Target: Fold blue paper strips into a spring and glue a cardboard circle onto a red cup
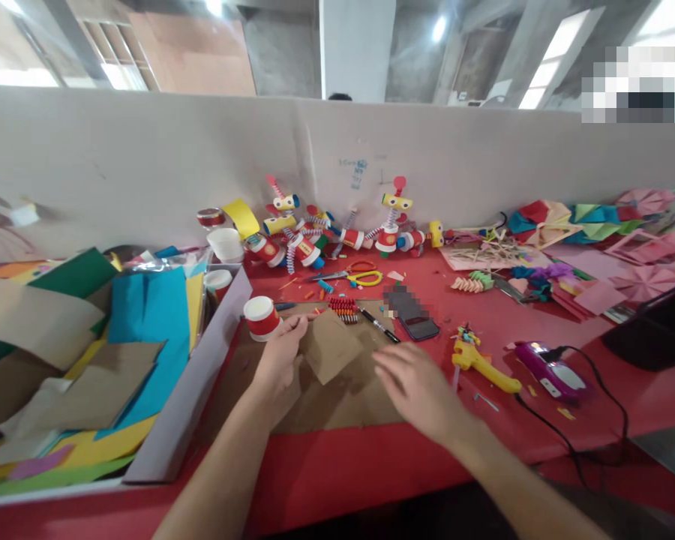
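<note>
My left hand [281,352] pinches the corner of a small piece of brown paper [331,349] between thumb and fingers. The paper is tilted over a larger brown sheet [337,411] on the table. To the right of it, my right hand [413,381] is open, fingers stretched toward the paper with a gap between. Just beyond my left hand stands a white paper cup [262,318] with a red band. Pleated red and orange paper strips [344,309] lie behind the brown paper, with a black pen [379,325] and a phone [410,313] beside them.
At left, a box [183,397] holds coloured paper sheets. Scissors [365,277] lie beyond the brown sheet, before several paper-cup figures [387,238]. A yellow glue gun [487,365] and purple power strip [551,371], with cables, are at right. A grey partition [146,165] stands behind.
</note>
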The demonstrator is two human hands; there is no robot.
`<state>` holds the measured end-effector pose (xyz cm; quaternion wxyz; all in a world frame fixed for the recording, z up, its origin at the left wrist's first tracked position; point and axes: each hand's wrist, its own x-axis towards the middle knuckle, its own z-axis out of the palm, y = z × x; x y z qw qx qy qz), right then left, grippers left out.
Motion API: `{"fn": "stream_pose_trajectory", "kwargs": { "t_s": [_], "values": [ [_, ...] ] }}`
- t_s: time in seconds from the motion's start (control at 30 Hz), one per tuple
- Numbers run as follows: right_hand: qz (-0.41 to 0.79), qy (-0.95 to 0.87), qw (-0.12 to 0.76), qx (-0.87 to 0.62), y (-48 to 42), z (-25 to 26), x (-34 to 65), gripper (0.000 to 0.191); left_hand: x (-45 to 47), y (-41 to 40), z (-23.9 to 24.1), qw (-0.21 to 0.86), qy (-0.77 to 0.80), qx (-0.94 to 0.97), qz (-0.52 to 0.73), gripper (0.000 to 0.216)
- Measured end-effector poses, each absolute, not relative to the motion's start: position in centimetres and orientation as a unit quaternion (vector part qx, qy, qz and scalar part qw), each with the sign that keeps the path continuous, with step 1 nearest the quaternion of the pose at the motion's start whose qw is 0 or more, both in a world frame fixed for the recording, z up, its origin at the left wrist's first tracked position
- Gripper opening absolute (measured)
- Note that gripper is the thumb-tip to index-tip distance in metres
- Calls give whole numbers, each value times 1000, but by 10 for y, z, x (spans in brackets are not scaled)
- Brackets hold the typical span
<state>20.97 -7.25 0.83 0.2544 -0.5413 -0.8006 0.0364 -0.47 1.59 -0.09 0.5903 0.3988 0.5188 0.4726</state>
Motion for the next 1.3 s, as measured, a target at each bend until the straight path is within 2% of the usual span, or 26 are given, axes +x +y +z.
{"fn": "stream_pose_trajectory", "kwargs": {
  "t_s": [0.1, 0.17, 0.37, 0.53, 0.73, 0.97, 1.07, 1.1, 1.13, 1.2, 1.27, 1.3],
  "values": [
    [19, -804, 207, -558, -7, 35, 234, 27, -10, 21, 1, 614, 477, 304, 551, 20],
    [7, -793, 101, -601, 46, 45, 246, 32, -13, 26, 1, 641, 454, 237, 572, 16],
    [9, -791, -21, -612, 174, 33, 253, 30, -18, 33, 3, 723, 430, 88, 533, 18],
    [12, -805, -124, -580, 213, 6, 242, 30, -17, 31, 7, 715, 415, 65, 559, 19],
    [-69, -817, -134, -557, 202, 1, 228, 38, -19, 32, 9, 697, 415, 22, 585, 22],
    [-157, -826, -95, -533, 165, 60, 220, 51, -22, 31, 8, 685, 380, 51, 619, 24],
    [-163, -813, -74, -554, 131, 87, 238, 61, -20, 30, 6, 705, 336, 86, 619, 27],
    [-133, -793, -32, -594, 115, 91, 247, 62, -20, 29, 5, 711, 323, 94, 618, 27],
    [-60, -780, 26, -622, 97, 93, 255, 61, -19, 29, 4, 714, 314, 100, 617, 27],
    [199, -724, 183, -635, 61, 86, 267, 53, -17, 28, 5, 728, 307, 99, 605, 25],
    [425, -635, 354, -539, 29, 73, 268, 40, -12, 27, 11, 748, 295, 87, 588, 26],
    [485, -589, 411, -500, 17, 65, 264, 34, -8, 26, 16, 758, 288, 81, 580, 26]
  ]
}}
